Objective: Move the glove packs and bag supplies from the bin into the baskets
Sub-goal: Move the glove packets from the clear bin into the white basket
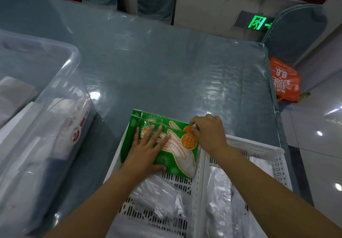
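My left hand (pixel 146 154) lies flat, fingers straight, on the green glove packs (pixel 177 150) in the left white basket (pixel 196 186). At 1 o'clock my right hand (pixel 209 134) pinches their far edge. At 9 o'clock stands the clear bin (pixel 61 82).

Both bare forearms reached forward from the near edge, converging toward the middle. The left hand (pixel 146 151) lay flat, palm down, fingers straight and spread. The right hand (pixel 209 132), farther off, had its fingers curled downward.

Orange bag (pixel 285 80): "8.8", upside down; other print illegible.
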The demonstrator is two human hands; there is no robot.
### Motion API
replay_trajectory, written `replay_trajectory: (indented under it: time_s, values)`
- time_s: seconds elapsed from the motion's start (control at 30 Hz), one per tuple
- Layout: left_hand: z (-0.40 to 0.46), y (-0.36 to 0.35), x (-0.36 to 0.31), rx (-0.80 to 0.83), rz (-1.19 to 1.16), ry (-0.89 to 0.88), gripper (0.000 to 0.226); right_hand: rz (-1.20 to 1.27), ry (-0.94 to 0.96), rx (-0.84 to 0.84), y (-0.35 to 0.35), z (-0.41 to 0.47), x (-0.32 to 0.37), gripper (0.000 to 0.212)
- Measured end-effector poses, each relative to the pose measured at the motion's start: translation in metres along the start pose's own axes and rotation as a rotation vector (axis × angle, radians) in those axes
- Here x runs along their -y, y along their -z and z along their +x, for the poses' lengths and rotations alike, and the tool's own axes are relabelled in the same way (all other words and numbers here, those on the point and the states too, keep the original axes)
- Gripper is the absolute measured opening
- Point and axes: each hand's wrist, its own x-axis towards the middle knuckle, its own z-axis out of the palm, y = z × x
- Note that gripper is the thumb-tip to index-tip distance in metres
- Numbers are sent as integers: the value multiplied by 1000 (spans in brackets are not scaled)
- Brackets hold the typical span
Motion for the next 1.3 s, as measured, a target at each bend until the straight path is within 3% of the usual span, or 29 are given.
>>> replay_trajectory:
  time_s: [0.43, 0.6, 0.77, 1.0, 1.13, 1.3]
  values:
    - [3, 19, -14, 53, 47, 66, 103, 103, 30, -67, 2, -7, -7, 18]
    - [-30, 67, -20, -167, -67, 115, 77, 183, 126, -128, 19, -4, 19, 17]
    - [-68, 150, 0, -332, -117, 148, 47, 281, 318, -249, 54, 5, 90, 17]
    - [-151, 234, 69, -515, -21, 259, 30, 336, 556, -368, 97, 14, 210, 15]
    - [-202, 244, 143, -538, -50, 360, 27, 336, 631, -385, 96, 19, 282, 12]
    - [-251, 230, 254, -430, -65, 445, 29, 296, 680, -309, 73, 41, 380, 10]
